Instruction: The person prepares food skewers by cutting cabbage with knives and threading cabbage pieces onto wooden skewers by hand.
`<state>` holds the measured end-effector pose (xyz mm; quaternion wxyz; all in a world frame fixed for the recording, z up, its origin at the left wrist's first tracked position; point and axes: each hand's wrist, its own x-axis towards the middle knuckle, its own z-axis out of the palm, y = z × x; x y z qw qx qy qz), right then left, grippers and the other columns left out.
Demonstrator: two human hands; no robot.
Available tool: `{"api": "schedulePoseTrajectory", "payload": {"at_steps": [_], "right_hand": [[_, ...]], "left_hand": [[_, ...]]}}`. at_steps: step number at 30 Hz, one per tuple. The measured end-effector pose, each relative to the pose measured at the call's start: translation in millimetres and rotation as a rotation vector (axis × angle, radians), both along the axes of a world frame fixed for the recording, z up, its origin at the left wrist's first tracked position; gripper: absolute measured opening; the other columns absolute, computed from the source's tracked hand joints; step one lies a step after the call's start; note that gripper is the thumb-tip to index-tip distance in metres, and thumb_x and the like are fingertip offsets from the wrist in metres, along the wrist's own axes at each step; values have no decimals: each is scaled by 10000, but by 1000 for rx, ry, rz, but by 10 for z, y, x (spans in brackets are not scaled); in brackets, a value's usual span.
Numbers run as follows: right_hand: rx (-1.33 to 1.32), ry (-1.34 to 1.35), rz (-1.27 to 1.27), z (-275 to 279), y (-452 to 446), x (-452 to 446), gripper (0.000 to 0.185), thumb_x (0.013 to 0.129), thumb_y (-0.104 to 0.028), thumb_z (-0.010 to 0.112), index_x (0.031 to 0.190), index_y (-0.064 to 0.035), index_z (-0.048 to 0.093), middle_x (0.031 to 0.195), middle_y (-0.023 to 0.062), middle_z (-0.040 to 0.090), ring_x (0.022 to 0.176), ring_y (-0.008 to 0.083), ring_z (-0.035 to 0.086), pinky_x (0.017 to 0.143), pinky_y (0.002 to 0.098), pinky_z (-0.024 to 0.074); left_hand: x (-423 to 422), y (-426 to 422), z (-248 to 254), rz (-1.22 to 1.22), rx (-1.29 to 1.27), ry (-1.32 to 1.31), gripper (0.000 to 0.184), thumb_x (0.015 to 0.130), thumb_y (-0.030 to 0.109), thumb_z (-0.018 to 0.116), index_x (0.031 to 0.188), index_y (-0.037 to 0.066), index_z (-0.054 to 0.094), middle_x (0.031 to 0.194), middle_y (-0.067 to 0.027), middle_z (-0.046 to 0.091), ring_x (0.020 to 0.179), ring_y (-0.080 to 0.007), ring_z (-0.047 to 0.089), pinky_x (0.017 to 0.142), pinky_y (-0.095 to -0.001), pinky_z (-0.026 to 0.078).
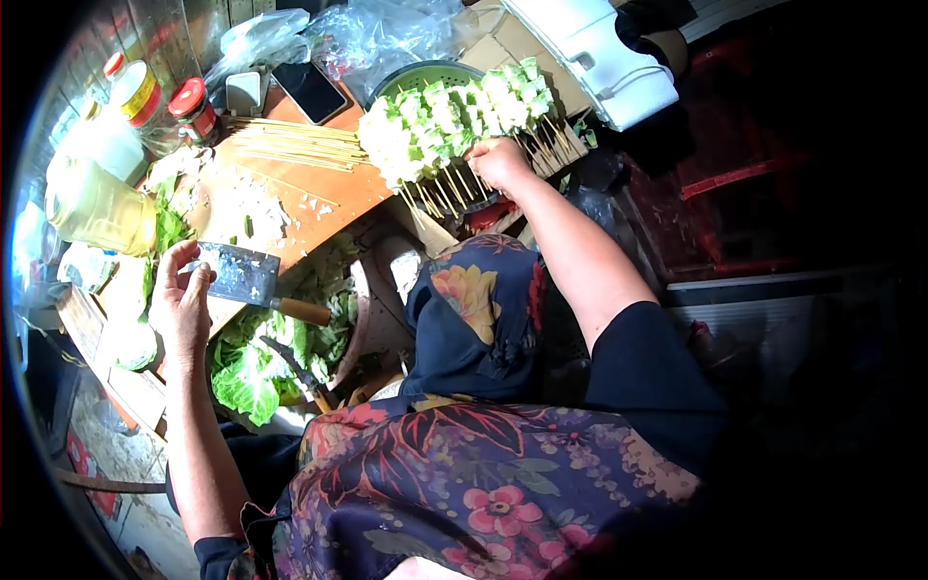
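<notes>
My right hand (500, 166) is closed at the lower edge of a row of skewers threaded with pale green cabbage pieces (454, 116); its fingers pinch a skewer stick, the tips partly hidden. The skewers lie side by side over a green strainer basket (422, 73), their bare stick ends pointing toward me. My left hand (183, 300) is half curled at the left edge of the board, thumb and fingers apart, with nothing visible in it. Just right of it lies a cleaver (237, 274) with a wooden handle, its blade wet and flecked with scraps.
Bare bamboo skewers (295, 142) and a phone (309, 94) lie on the orange board (353, 184). Jars and bottles, including a red-lidded jar (193, 111), stand at the left. Below the board, a bucket holds cabbage leaves (248, 382). A white foam box (619, 82) stands at back right.
</notes>
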<state>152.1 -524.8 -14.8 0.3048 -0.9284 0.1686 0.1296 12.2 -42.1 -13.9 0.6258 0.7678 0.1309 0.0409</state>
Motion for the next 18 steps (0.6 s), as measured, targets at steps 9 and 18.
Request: {"api": "schedulePoseTrajectory", "payload": {"at_steps": [9,18], "right_hand": [[-82,7,-50,349,163,-142,135,732,-156,675,840,-102,736,804,84,712,743,209,672,738,320,525],[-148,-70,556,963,1188,-450,277,764,-201,594,991,-79,696,867,154,686,808,255,661,764,346,508]], "left_hand": [[-32,16,122,10,65,5,304,888,34,580,1191,49,565,1078,-66,620,851,-118,627,782,-249,502],[38,210,-31,108,253,43,257,848,114,600,1096,56,634,979,-59,674,779,-127,626,735,-270,496]]}}
